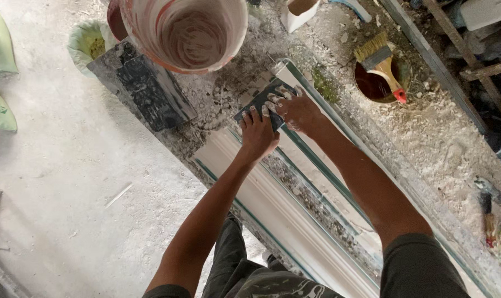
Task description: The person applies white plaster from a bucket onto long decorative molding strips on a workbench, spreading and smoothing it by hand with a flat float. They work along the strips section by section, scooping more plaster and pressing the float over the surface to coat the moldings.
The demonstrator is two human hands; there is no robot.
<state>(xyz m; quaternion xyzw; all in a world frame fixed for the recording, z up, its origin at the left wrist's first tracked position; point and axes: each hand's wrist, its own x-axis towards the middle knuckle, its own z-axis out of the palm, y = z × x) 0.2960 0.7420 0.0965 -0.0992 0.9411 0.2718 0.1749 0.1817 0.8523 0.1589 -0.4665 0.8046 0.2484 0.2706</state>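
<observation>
Both your left hand (258, 134) and right hand (296, 110) clamp the dark scraper blade (261, 101) at the far end of the white moulding (294, 212), whose length runs back toward you.

The long plaster moulding (294, 215) lies slantwise on the tabletop (427, 138). At its far end a flat scraper (261, 102) rests on it, with the left hand (257, 134) and right hand (299, 110) both on the scraper. Beyond the moulding's far end stands a bucket (185, 33); left of that end lies a slab (142, 85). Right of the moulding a brush (384, 63) lies across a tin (380, 83).
</observation>
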